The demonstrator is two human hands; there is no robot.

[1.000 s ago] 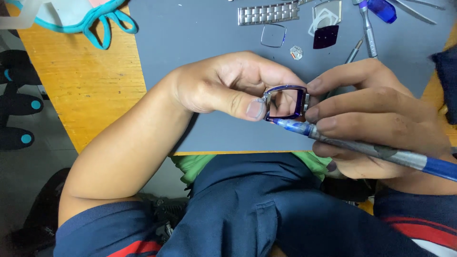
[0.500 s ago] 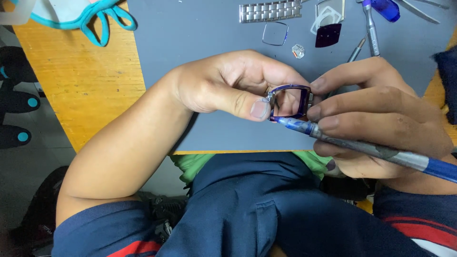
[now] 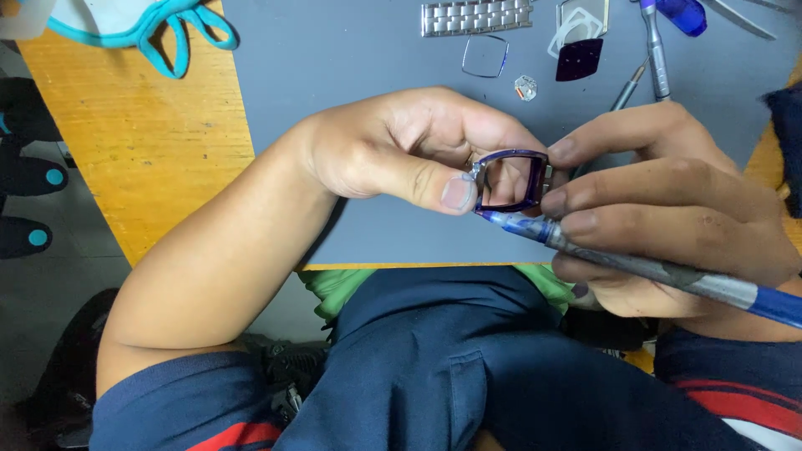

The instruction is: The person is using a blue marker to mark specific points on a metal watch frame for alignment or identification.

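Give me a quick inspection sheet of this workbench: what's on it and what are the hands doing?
Surface: grey mat on a wooden table.
Job's things: purple rectangular watch case; blue-handled tool.
Clutter: metal bracelet, clear crystal, dark dial, small screwdrivers, teal-strapped mask.
Grips: left hand pinches the case; right hand holds the tool against it.
Cables: nothing seen.
Surroundings: dark trousers, grey floor.

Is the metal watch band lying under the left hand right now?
No, the metal watch band lies at the mat's far edge, apart from the left hand.
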